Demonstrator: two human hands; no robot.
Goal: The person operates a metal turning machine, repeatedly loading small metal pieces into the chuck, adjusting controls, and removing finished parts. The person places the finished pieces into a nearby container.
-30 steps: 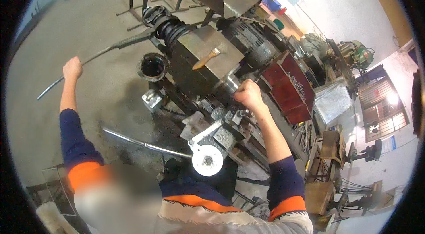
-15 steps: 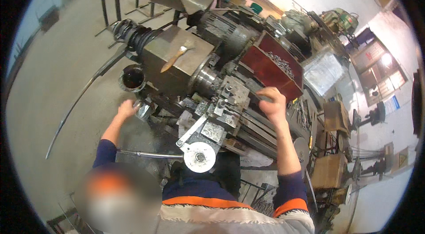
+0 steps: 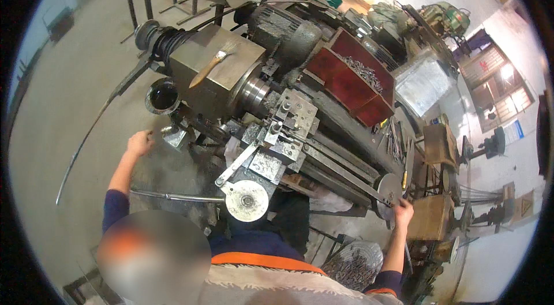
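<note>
My left hand (image 3: 140,143) is held out at the left, its fingers curled together at the tips. Whatever they may hold is too small to make out. Just right of it is a small shiny metal container (image 3: 175,137), apart from the hand. At the right end of the lathe bed my right hand (image 3: 403,214) is closed at the rim of a round metal handwheel (image 3: 388,189), its grip partly hidden. Between my hands lies the small lathe, with its chuck (image 3: 254,96), tool post (image 3: 276,127), a flat lever (image 3: 236,165) and a pale round dial (image 3: 247,201) near my body.
A wood-handled brush (image 3: 208,68) rests on the headstock cover (image 3: 228,45). Behind the bed stands a red bin (image 3: 340,77) of small metal parts. A long bar (image 3: 179,196) sticks out left from the dial. By my right forearm is a container of small parts (image 3: 355,264).
My right hand has moved from behind the tool post out to the handwheel at the right. My left hand has drawn away from the metal container to the left. The view has shifted slightly.
</note>
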